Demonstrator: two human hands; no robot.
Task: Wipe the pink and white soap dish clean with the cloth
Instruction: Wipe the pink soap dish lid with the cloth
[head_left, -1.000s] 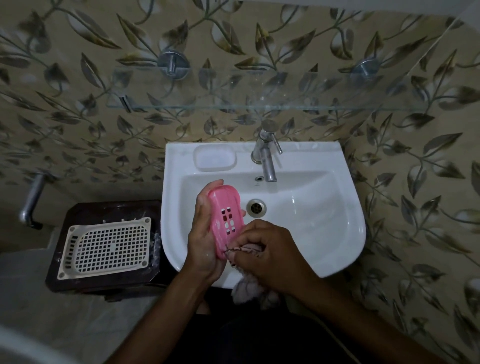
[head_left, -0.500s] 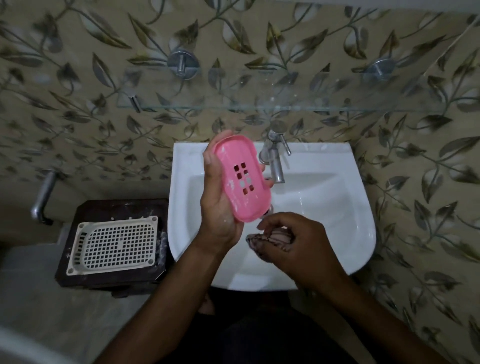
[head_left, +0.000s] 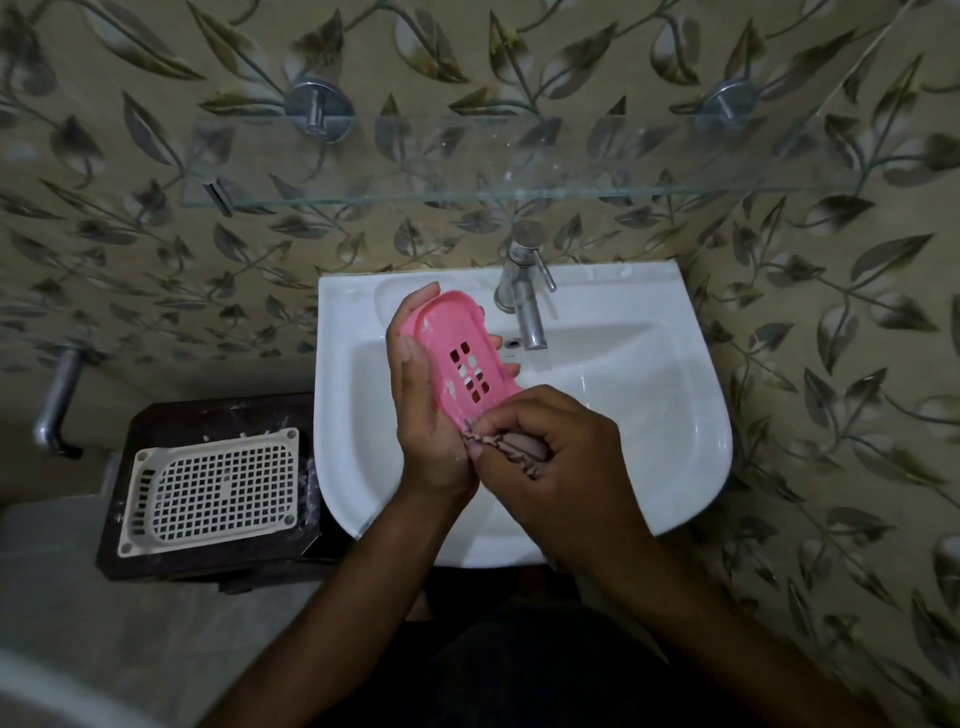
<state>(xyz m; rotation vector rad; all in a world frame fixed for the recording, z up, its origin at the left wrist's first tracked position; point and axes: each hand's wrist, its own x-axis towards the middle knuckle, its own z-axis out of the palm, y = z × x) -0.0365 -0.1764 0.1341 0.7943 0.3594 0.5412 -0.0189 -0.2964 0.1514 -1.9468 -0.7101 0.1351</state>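
Note:
My left hand (head_left: 423, 415) holds the pink soap dish (head_left: 457, 348) tilted above the white sink (head_left: 675, 415), its slotted inner face turned toward me. My right hand (head_left: 550, 457) is closed around a bunched pinkish cloth (head_left: 519, 447) with a dark patterned edge. The cloth touches the near lower end of the pink dish. A white grid-patterned tray (head_left: 213, 491) lies flat on a dark stand (head_left: 171, 415) to the left of the sink.
A chrome tap (head_left: 524, 296) stands at the back of the sink, just right of the dish. A glass shelf (head_left: 519, 192) juts from the leaf-patterned wall above. A metal pipe (head_left: 57, 400) sticks out at far left.
The pink dish was turned over from its underside to its inner face, lifted, then lowered again. My right hand with the cloth has come back up against its near end.

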